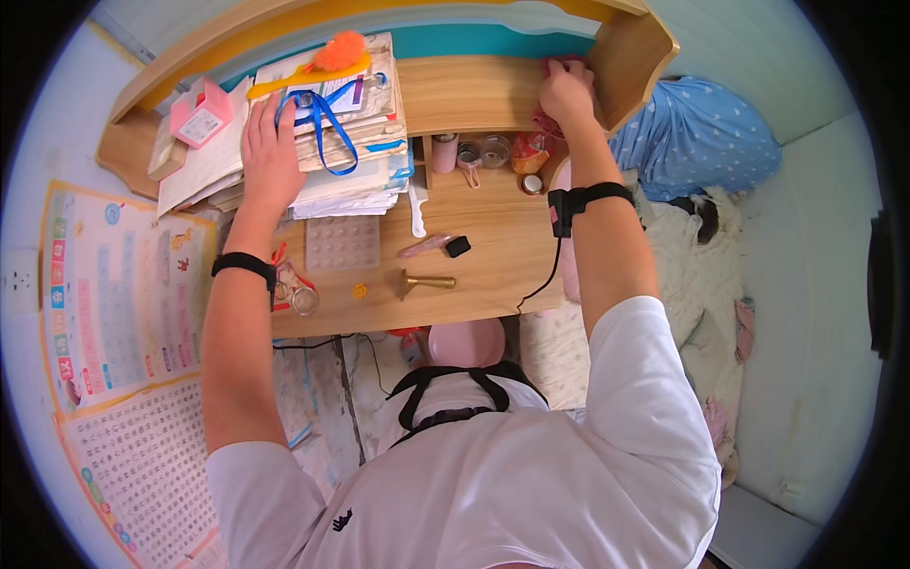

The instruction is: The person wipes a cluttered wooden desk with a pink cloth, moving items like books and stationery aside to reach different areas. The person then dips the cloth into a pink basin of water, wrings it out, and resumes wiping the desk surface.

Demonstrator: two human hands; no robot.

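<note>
My left hand [272, 146] lies flat, fingers slightly spread, on the left part of a tall stack of papers and books [348, 160] on the shelf. Beside its fingertips are a blue lanyard [334, 135] with a card holder and a yellow paddle-shaped item [284, 82] with an orange pompom [341, 50]. My right hand [567, 89] presses a dark red cloth [546, 122] onto the right end of the wooden shelf top [469, 92], close to the side panel. Its fingers are bent over the cloth, which is partly hidden beneath the hand.
A pink box [201, 114] stands left of the stack. Under the shelf are a pink bottle [445, 153], glass jars [494, 151] and an orange packet [530, 153]. The desk holds a white-handled knife [417, 213], a clear mold tray [343, 242], a brass-coloured tool [426, 281] and a black-capped item [458, 247].
</note>
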